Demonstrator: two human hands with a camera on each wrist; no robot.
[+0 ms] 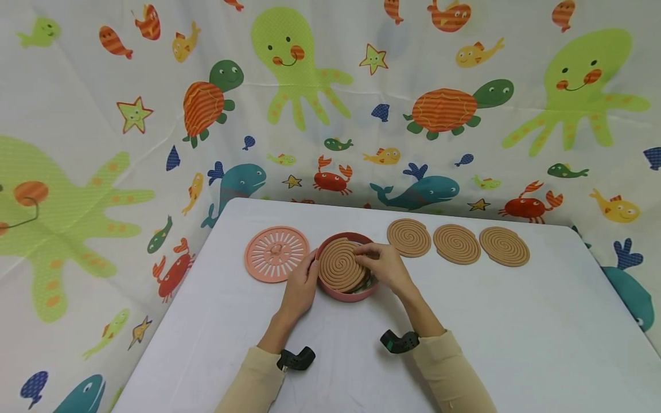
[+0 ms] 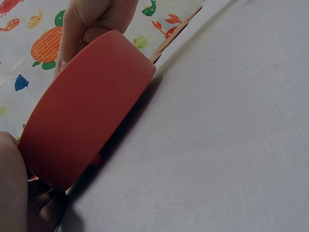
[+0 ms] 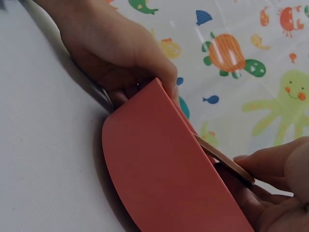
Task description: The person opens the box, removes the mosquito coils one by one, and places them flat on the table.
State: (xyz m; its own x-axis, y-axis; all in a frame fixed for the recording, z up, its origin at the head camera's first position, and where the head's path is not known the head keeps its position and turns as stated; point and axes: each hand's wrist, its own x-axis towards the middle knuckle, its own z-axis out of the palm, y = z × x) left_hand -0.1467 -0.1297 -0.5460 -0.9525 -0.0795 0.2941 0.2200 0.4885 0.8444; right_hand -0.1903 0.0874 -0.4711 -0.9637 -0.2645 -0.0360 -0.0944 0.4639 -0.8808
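Note:
A round red mosquito coil box point(image 1: 347, 297) sits on the table, tilted-looking in both wrist views. My left hand point(image 1: 299, 287) holds its left side, thumb at the rim and fingers around the outer wall. A brown mosquito coil point(image 1: 341, 265) leans over the box's opening, partly inside it. At the coil's right edge my right hand point(image 1: 384, 265) pinches it between thumb and fingers. In the right wrist view the coil's thin edge point(image 3: 226, 160) sticks up past the rim. A bit of something patterned shows beneath the coil; most of the inside is hidden.
The slotted pink lid point(image 1: 258, 269) lies on the table left of the box. Three more brown coils, the nearest coil point(image 1: 408, 237) among them, lie in a row at the back right. A sea-animal curtain point(image 1: 341, 92) hangs behind the white table point(image 1: 516, 332).

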